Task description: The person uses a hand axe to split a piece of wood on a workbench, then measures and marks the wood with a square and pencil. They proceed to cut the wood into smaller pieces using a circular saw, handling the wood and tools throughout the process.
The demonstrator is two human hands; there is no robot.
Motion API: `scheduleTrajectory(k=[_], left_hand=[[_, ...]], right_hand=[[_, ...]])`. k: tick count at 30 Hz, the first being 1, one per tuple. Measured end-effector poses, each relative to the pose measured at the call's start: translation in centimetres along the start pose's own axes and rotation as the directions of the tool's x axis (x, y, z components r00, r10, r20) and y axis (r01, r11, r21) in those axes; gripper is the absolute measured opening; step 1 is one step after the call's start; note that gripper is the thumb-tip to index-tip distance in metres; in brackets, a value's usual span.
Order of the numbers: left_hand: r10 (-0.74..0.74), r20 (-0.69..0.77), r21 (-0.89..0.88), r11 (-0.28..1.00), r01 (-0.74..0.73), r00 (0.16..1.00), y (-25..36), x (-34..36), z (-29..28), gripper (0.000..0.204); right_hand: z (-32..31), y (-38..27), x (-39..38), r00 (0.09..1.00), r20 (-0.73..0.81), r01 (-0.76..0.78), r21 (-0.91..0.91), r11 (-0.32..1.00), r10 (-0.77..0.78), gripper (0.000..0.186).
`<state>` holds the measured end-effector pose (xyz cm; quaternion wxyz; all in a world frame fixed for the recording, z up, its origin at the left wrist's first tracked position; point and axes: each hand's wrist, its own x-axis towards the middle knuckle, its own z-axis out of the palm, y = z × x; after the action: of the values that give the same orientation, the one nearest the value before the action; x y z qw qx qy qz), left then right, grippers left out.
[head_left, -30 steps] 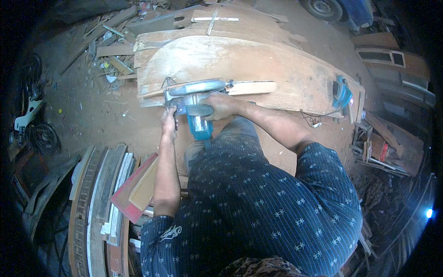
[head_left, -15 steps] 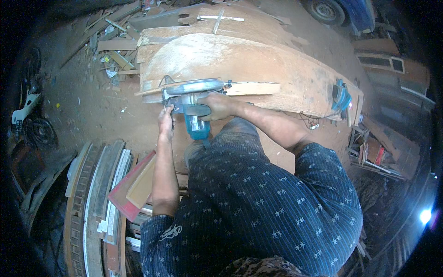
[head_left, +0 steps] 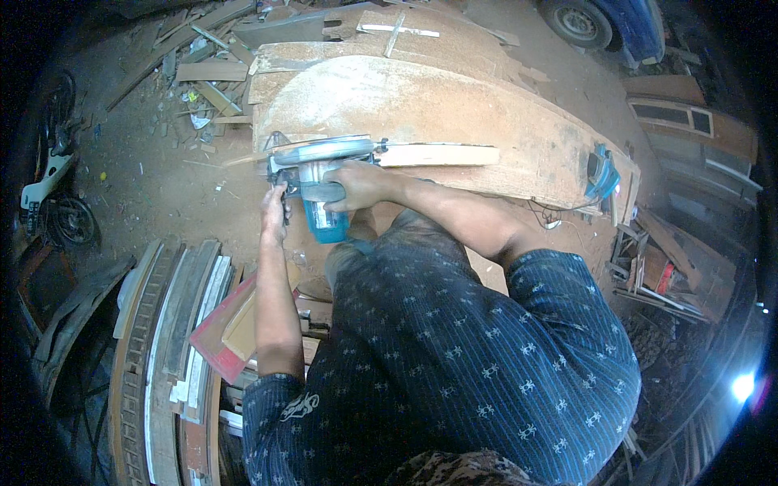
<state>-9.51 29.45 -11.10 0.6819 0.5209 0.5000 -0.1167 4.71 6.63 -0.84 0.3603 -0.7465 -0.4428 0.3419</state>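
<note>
Planks lie left of the saw, 1 teal tool right.

The saw is left of another tool.

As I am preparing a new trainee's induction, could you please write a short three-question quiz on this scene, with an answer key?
1. Multiple choice: Which hands are on the teal saw?
A) Left only
B) Right only
C) Both

2. True or false: The second teal power tool lies near the left end of the large wooden board.

3. Fill in the blank: Two narrow strips near the top of the view lie in the shape of a ___.

Key:
1. C: the left hand and the right hand are both on it.
2. False: it lies near the right end.
3. Cross.
</note>
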Motion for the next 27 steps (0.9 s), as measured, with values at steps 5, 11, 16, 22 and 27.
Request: scheduleTrajectory(k=[5,11,16,22,27], left_hand=[[-0.004,-0.019,0.004,1.0,0.004,1.0,0.0,0.4,-1.2,0.024],[0.14,-0.122,0.068,0.989,-0.132,0.983,2.0,-3.7,1.1,0.018],[0.213,-0.066,0.128,0.971,-0.203,0.975,4.1,-10.1,8.9,0.023],[0.287,0.323,0.233,0.899,-0.37,0.902,3.1,-10.3,22.2,0.047],[0.557,0.585,0.654,0.107,-0.749,0.59,-1.0,-9.2,35.2,0.056]], right_hand=[[0.7,-0.1,0.8,1.0,0.004,0.018,0.048,0.999,-0.018,0.038],[-1.2,-0.3,-2.7,0.999,-0.048,-0.022,0.061,0.998,0.025,0.043],[-7.3,-0.8,-11.3,0.985,-0.168,-0.029,0.098,0.995,0.045,0.047],[-15.8,-1.5,-24.2,0.929,-0.351,-0.148,-0.067,0.987,0.116,0.037],[-18.9,3.3,-36.4,0.688,-0.581,-0.426,0.161,0.89,0.434,0.038]])
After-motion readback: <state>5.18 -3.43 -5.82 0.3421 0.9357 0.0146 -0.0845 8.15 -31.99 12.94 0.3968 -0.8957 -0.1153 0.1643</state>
